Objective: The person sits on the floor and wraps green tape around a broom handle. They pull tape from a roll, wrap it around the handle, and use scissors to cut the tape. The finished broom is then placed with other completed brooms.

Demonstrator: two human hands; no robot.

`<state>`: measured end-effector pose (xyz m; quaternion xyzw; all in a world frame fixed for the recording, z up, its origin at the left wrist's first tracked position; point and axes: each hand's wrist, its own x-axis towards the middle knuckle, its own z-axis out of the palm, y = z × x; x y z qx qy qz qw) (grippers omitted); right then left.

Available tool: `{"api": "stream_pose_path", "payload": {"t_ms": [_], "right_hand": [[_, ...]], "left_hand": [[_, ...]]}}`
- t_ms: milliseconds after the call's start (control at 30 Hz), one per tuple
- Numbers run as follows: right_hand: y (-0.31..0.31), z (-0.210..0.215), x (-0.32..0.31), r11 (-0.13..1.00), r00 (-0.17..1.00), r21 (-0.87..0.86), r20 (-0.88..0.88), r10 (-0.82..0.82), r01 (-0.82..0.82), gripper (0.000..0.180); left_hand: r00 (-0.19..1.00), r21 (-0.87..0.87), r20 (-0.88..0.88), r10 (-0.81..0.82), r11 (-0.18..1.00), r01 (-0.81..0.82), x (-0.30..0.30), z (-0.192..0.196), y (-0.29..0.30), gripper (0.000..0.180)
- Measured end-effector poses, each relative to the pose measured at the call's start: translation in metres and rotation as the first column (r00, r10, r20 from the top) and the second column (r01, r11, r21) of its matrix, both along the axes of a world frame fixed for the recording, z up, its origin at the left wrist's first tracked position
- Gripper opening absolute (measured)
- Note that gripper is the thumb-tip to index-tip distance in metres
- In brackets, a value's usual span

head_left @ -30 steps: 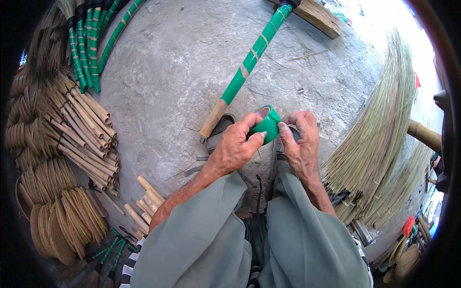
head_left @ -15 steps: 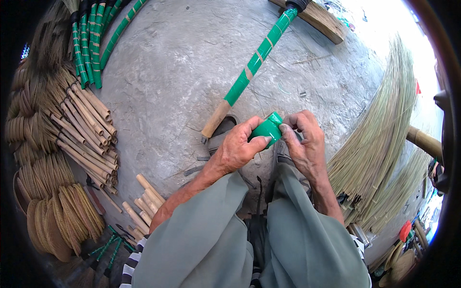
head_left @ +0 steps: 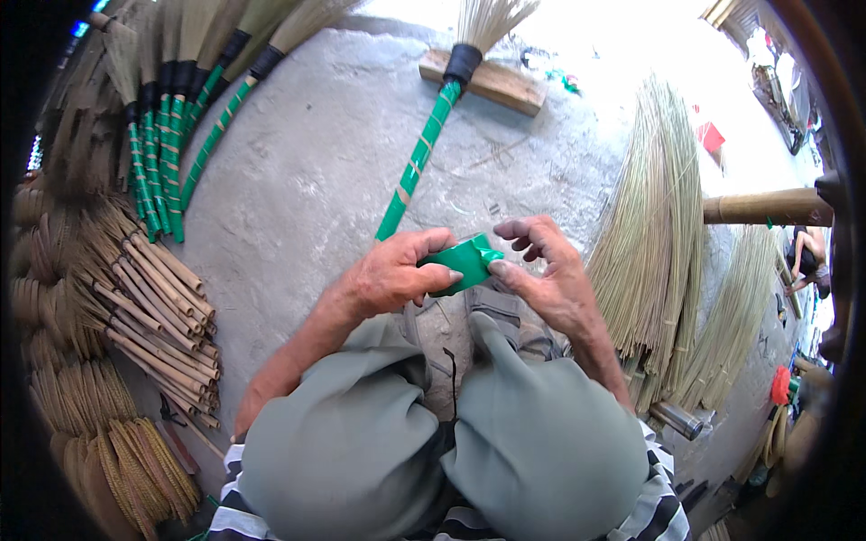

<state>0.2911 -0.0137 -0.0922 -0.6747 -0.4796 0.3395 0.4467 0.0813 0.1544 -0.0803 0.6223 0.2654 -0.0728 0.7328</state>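
Your left hand (head_left: 392, 270) pinches green plastic tape roll (head_left: 462, 261), right hand (head_left: 550, 279) fingertips pressed on its edge; roll now flatter than before.

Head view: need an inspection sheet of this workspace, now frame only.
Surface: bare grey concrete floor.
Job's things: green tape strip pinched between both hands; broom with green-wrapped handle lying ahead, its head end on a wooden block.
Clutter: finished brooms at far left, cut stick bundles at left, loose straw sheaves at right.
Hands: left hand and right hand both grip the tape.
Cables: nothing seen.
Surroundings: bamboo pole at right.
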Motion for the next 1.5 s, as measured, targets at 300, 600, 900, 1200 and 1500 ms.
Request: {"api": "stream_pose_path", "payload": {"t_ms": [300, 600, 900, 1200, 1500], "right_hand": [[0.003, 0.199, 0.052, 0.923, 0.896, 0.033, 0.257, 0.362, -0.383, 0.069], [-0.041, 0.301, -0.008, 0.943, 0.719, 0.147, 0.684, 0.122, -0.3, 0.062], [-0.078, 0.243, -0.087, 0.894, 0.953, 0.446, 0.291, -0.09, -0.051, 0.026], [-0.07, 0.133, -0.136, 0.884, 0.979, 0.467, -0.195, 0.066, 0.033, 0.037], [-0.06, 0.089, -0.13, 0.884, 0.973, 0.461, -0.227, 0.034, 0.076, 0.037]], "left_hand": [[0.962, 0.365, 0.192, -0.193, 0.924, 0.113, 0.003, 0.2, -0.011, 0.018], [0.961, 0.522, 0.266, 0.082, 0.826, -0.214, -0.048, 0.263, -0.064, 0.024], [0.8, 0.107, 0.476, 0.364, 0.879, -0.464, -0.085, 0.237, -0.131, 0.031], [0.62, -0.158, 0.465, 0.632, 0.748, -0.644, -0.085, 0.163, -0.172, 0.028], [0.565, -0.209, 0.429, 0.705, 0.686, -0.697, -0.065, 0.12, -0.162, 0.02]]}}
